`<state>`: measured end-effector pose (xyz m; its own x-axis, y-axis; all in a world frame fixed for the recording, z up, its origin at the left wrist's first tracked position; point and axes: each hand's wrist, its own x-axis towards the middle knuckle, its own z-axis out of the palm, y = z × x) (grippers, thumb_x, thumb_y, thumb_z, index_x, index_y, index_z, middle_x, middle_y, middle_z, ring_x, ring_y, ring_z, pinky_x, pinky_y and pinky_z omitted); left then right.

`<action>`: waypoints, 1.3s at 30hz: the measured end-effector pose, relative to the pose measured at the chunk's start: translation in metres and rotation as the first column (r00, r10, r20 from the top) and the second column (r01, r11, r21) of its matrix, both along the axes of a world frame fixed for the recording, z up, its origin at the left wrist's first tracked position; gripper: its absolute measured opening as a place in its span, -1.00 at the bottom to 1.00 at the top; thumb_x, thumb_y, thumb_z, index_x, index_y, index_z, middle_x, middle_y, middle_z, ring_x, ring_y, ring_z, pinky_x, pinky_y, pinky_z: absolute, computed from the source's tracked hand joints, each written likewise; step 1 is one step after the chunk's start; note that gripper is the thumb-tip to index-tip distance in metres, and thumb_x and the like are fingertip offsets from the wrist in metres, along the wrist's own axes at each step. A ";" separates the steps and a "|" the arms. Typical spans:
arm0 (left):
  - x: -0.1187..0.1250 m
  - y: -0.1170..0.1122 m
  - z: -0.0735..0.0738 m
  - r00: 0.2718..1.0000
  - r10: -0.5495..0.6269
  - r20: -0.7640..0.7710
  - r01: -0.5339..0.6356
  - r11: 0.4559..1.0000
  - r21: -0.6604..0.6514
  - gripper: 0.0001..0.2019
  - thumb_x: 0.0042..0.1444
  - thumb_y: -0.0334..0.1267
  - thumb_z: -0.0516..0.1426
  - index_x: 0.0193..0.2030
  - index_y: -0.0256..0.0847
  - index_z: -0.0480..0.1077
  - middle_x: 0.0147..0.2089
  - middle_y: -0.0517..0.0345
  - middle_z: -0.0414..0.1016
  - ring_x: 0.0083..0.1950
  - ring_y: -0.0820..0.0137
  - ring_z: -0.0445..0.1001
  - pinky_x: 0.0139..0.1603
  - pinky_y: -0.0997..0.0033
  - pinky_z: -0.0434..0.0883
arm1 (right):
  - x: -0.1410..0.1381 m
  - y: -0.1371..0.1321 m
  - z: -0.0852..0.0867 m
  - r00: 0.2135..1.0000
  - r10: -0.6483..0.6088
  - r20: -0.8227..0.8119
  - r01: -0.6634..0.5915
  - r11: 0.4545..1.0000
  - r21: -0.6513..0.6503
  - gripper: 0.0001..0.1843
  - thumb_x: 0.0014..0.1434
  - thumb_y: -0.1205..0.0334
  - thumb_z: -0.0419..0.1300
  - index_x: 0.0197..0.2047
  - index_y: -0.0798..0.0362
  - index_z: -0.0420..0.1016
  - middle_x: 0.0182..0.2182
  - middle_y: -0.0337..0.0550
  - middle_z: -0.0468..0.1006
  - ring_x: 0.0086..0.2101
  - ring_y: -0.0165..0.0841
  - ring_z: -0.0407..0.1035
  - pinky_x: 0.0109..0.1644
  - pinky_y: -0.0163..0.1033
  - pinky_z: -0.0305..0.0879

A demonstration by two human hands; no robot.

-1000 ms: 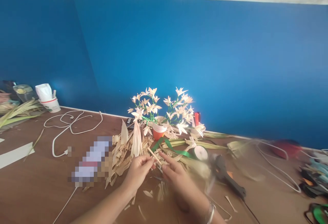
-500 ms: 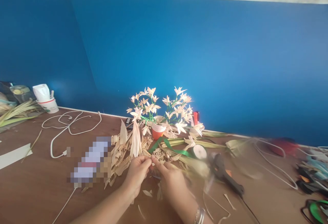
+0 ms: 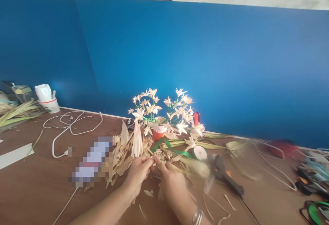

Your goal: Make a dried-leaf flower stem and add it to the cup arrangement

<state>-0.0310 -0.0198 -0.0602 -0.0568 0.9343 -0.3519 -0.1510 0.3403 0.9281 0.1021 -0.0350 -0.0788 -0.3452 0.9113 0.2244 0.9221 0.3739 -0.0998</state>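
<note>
My left hand (image 3: pixel 137 175) is closed in a pinch, its thumb and forefinger meeting the fingertips of my right hand (image 3: pixel 172 180). Whatever lies between them is too small and covered to name. The right forefinger points forward, with the other fingers curled under. Just beyond both hands lies a heap of dried corn husks (image 3: pixel 120 161), one broad pale husk (image 3: pixel 137 141) standing up from it. Behind that, an orange and white cup (image 3: pixel 158 133) stands among pale husk flowers (image 3: pixel 150 108) on green stems. Small husk scraps (image 3: pixel 148 193) lie below the hands.
A green ribbon (image 3: pixel 177 150), a white tape roll (image 3: pixel 199 153) and a dark glue gun (image 3: pixel 226 177) lie to the right. White cables (image 3: pixel 69 125) and a blurred-out phone-like object (image 3: pixel 91 160) are on the left. A blue panel (image 3: pixel 205 63) closes off the table's back.
The hands stay pinched together at nearly the same spot, with only slight finger movement. The whole view has shifted a little.
</note>
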 end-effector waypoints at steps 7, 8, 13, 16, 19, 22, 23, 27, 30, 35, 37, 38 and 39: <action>-0.005 -0.003 0.004 0.994 -0.059 -0.094 0.059 0.998 -0.001 -0.82 -0.13 -0.17 0.13 -0.56 -0.25 0.34 -0.61 0.25 0.31 -0.66 0.62 -0.03 -0.61 0.55 -0.15 | 0.015 0.009 0.008 0.987 -0.153 -0.053 0.155 0.988 0.020 -0.19 0.02 0.62 -0.04 0.31 -0.11 0.13 -0.39 -0.15 0.50 -0.60 -0.44 0.35 -0.60 -0.42 0.13; -0.006 -0.002 0.004 0.982 -0.087 -0.170 0.090 0.996 0.010 -0.80 -0.10 -0.15 0.11 -0.54 -0.25 0.37 -0.59 0.22 0.35 -0.67 0.60 0.00 -0.62 0.54 -0.13 | 0.020 0.011 0.008 0.980 -0.178 -0.086 0.181 0.983 0.031 -0.22 0.05 0.61 -0.05 0.31 -0.07 0.12 -0.37 -0.14 0.50 -0.60 -0.45 0.34 -0.59 -0.42 0.14; -0.017 0.008 0.004 0.866 -0.126 -0.483 0.201 0.974 0.106 -0.75 -0.06 -0.17 0.13 -0.66 -0.22 0.41 -0.57 0.15 0.47 -0.56 0.44 0.29 -0.50 0.48 0.13 | 0.031 0.015 0.008 0.971 -0.131 -0.199 0.140 0.990 0.032 -0.25 0.08 0.58 -0.06 0.31 -0.10 0.11 -0.31 -0.12 0.53 -0.53 -0.42 0.40 -0.50 -0.42 0.26; -0.024 0.011 0.002 0.791 -0.108 -0.603 0.231 0.964 0.131 -0.81 -0.09 -0.21 0.16 -0.65 -0.20 0.43 -0.56 0.16 0.48 -0.46 0.32 0.40 -0.41 0.44 0.17 | 0.030 0.015 0.008 0.968 -0.117 -0.223 0.127 0.991 0.032 -0.27 0.11 0.55 -0.06 0.31 -0.14 0.11 -0.33 -0.13 0.54 -0.51 -0.42 0.42 -0.47 -0.42 0.29; -0.027 0.010 0.003 0.710 -0.078 -0.700 0.253 0.956 0.150 -0.85 -0.07 -0.26 0.15 -0.61 -0.18 0.42 -0.56 0.16 0.46 -0.45 0.30 0.39 -0.41 0.42 0.13 | 0.029 0.014 0.008 0.971 -0.126 -0.203 0.131 0.991 0.012 -0.27 0.11 0.56 -0.09 0.31 -0.14 0.11 -0.34 -0.12 0.54 -0.52 -0.41 0.42 -0.48 -0.42 0.28; -0.029 0.004 0.009 0.658 -0.094 -0.747 0.335 0.925 0.179 -0.89 -0.08 -0.38 0.12 -0.54 -0.15 0.45 -0.51 0.18 0.49 -0.41 0.31 0.41 -0.38 0.43 0.14 | 0.030 0.014 0.008 0.977 -0.119 -0.178 0.124 0.992 0.019 -0.27 0.10 0.57 -0.10 0.31 -0.11 0.12 -0.38 -0.14 0.54 -0.52 -0.41 0.42 -0.50 -0.43 0.25; -0.030 0.002 0.011 0.639 -0.112 -0.761 0.377 0.908 0.182 -0.87 -0.10 -0.41 0.12 -0.51 -0.13 0.47 -0.47 0.18 0.51 -0.39 0.32 0.42 -0.37 0.44 0.14 | 0.030 0.014 0.007 0.978 -0.114 -0.174 0.120 0.992 0.024 -0.27 0.10 0.57 -0.09 0.30 -0.10 0.14 -0.39 -0.14 0.54 -0.53 -0.41 0.42 -0.50 -0.43 0.25; -0.034 -0.009 0.016 0.456 -0.325 -0.829 0.641 0.766 0.052 -0.93 -0.19 -0.34 0.21 -0.51 -0.08 0.50 -0.49 0.22 0.51 -0.45 0.32 0.42 -0.48 0.45 0.11 | 0.029 0.015 0.006 0.978 -0.109 -0.178 0.117 0.993 0.031 -0.30 0.10 0.58 -0.07 0.27 -0.09 0.20 -0.40 -0.14 0.54 -0.52 -0.40 0.42 -0.49 -0.42 0.25; -0.034 -0.016 0.014 0.320 -0.368 -0.873 0.762 0.648 0.007 -0.86 -0.25 -0.39 0.20 -0.50 -0.06 0.52 -0.50 0.18 0.52 -0.43 0.27 0.44 -0.47 0.43 0.14 | 0.027 0.015 0.007 0.977 -0.108 -0.183 0.112 0.994 0.012 -0.30 0.12 0.58 -0.09 0.29 -0.10 0.16 -0.39 -0.14 0.53 -0.52 -0.40 0.42 -0.50 -0.42 0.23; -0.030 -0.021 0.015 0.215 -0.341 -0.915 0.814 0.581 -0.026 -0.68 -0.29 -0.53 0.06 -0.46 -0.08 0.53 -0.45 0.13 0.56 -0.37 0.22 0.48 -0.38 0.38 0.21 | 0.027 0.014 0.005 0.975 -0.095 -0.198 0.098 0.995 0.005 -0.32 0.17 0.55 -0.13 0.30 -0.11 0.13 -0.42 -0.15 0.51 -0.55 -0.40 0.41 -0.52 -0.41 0.19; -0.029 -0.019 0.018 0.248 -0.367 -0.897 0.800 0.599 -0.023 -0.69 -0.28 -0.54 0.05 -0.49 -0.08 0.52 -0.47 0.15 0.55 -0.39 0.25 0.47 -0.40 0.40 0.21 | 0.028 0.013 0.003 0.968 -0.071 -0.240 0.079 0.997 0.025 -0.34 0.17 0.54 -0.14 0.29 -0.07 0.16 -0.41 -0.13 0.53 -0.52 -0.38 0.43 -0.49 -0.40 0.21; -0.030 -0.018 0.020 0.287 -0.376 -0.881 0.784 0.621 -0.010 -0.71 -0.27 -0.53 0.05 -0.51 -0.09 0.51 -0.47 0.16 0.54 -0.39 0.26 0.46 -0.41 0.41 0.21 | 0.028 0.012 0.003 0.960 -0.059 -0.274 0.072 0.997 0.035 -0.37 0.18 0.51 -0.15 0.30 -0.02 0.15 -0.40 -0.11 0.55 -0.50 -0.37 0.43 -0.48 -0.39 0.22; -0.030 -0.015 0.021 0.341 -0.380 -0.860 0.761 0.648 0.016 -0.74 -0.24 -0.51 0.06 -0.51 -0.09 0.50 -0.45 0.17 0.53 -0.37 0.28 0.46 -0.40 0.43 0.21 | 0.027 0.011 0.002 0.948 -0.056 -0.314 0.072 0.997 0.041 -0.41 0.21 0.47 -0.15 0.30 0.05 0.13 -0.40 -0.09 0.56 -0.50 -0.36 0.44 -0.48 -0.38 0.22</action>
